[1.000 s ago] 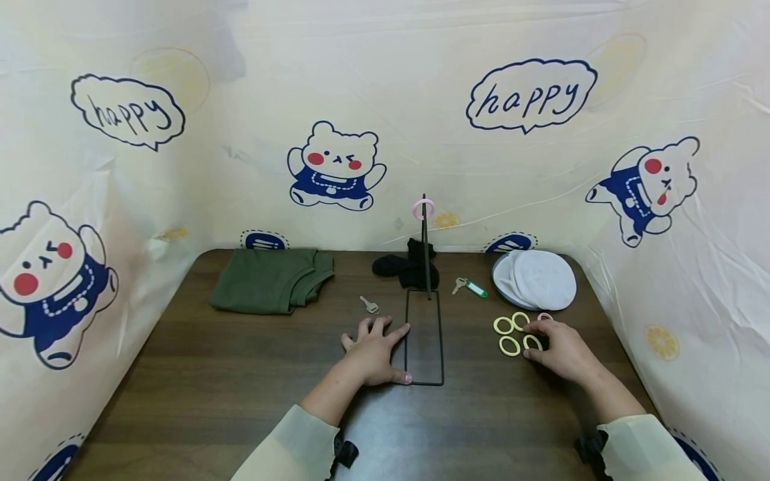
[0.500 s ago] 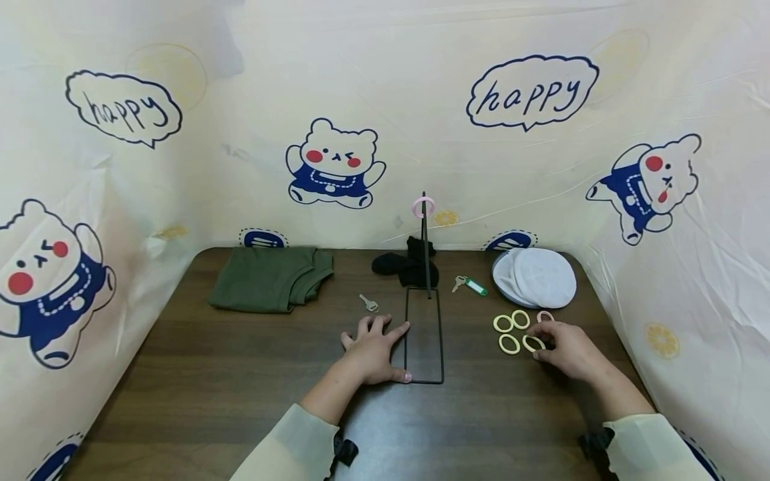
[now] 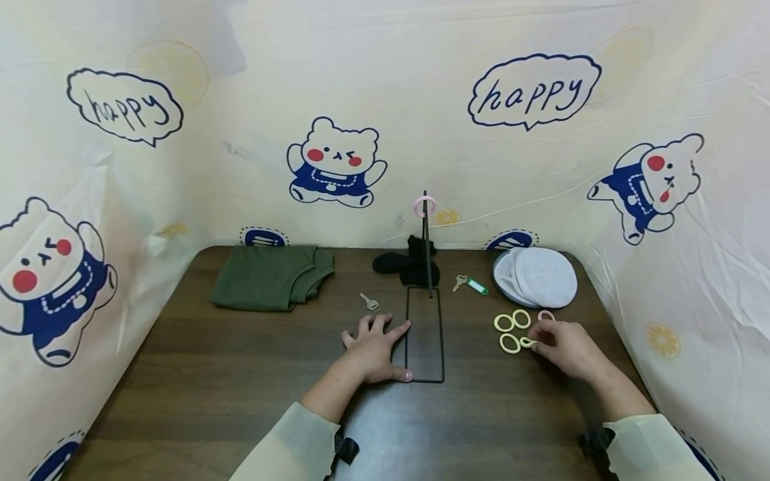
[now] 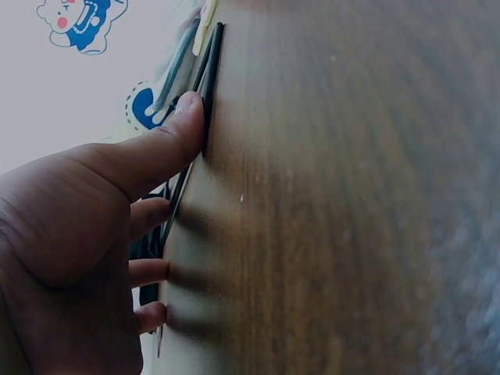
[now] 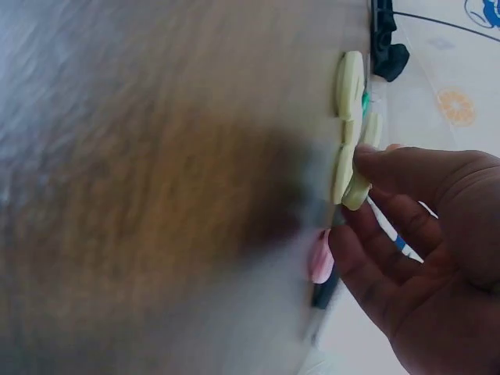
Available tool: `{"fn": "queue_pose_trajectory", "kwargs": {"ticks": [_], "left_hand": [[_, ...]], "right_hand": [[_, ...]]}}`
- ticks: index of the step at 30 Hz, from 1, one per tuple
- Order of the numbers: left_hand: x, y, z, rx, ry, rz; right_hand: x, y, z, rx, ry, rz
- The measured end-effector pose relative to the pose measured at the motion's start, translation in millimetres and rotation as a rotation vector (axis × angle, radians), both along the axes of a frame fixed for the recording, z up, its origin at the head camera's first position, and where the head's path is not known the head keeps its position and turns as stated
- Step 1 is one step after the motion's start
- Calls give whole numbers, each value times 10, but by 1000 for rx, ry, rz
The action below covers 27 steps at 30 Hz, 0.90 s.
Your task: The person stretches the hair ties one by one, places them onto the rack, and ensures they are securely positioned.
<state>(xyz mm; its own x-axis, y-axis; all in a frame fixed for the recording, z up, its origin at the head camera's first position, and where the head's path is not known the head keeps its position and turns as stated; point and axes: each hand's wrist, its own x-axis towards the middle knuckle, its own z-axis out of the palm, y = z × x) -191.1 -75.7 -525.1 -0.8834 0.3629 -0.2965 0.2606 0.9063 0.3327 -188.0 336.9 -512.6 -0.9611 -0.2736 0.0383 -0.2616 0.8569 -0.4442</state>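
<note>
My right hand (image 3: 568, 351) pinches a pale yellow ring (image 3: 527, 342) between thumb and fingers, tipped up from the table. Three more yellow rings (image 3: 509, 353) lie just left of it, and a pink ring (image 3: 545, 312) lies beyond the fingers. In the right wrist view the held ring (image 5: 358, 192) shows at the thumb tip. My left hand (image 3: 368, 354) rests with spread fingers at the left side of a black wire stand (image 3: 442, 337). Its thumb presses the near left corner of the base, and the forefinger touches the left wire. A pink ring (image 3: 416, 206) hangs high on the stand's upright.
Folded green cloth (image 3: 265, 280) lies back left. A loose key (image 3: 369, 302) is beyond the left hand. Black fabric (image 3: 394, 262) lies behind the stand, with a green-tagged key (image 3: 477, 286) to its right. A round white cloth item (image 3: 544, 277) sits back right. Printed sheeting encloses the table.
My right hand has moved slightly right; its fingers have closed on the nearest yellow ring, which has gone from flat to tipped up. The left hand and the stand have stayed put.
</note>
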Motion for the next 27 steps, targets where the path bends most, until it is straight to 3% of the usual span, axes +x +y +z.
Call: {"fn": "queue_pose_trajectory", "kwargs": {"ticks": [4, 12, 19, 27], "left_hand": [[10, -7, 4, -3, -1, 3], [9, -12, 22, -6, -2, 2], [14, -9, 24, -8, -3, -3], [19, -11, 31, 0, 4, -5]], "right_hand": [[9, -64, 64, -11, 42, 17], [23, -190, 180, -45, 38, 20], [71, -323, 269, -127, 62, 8], [87, -501, 410, -168, 171, 33]]}}
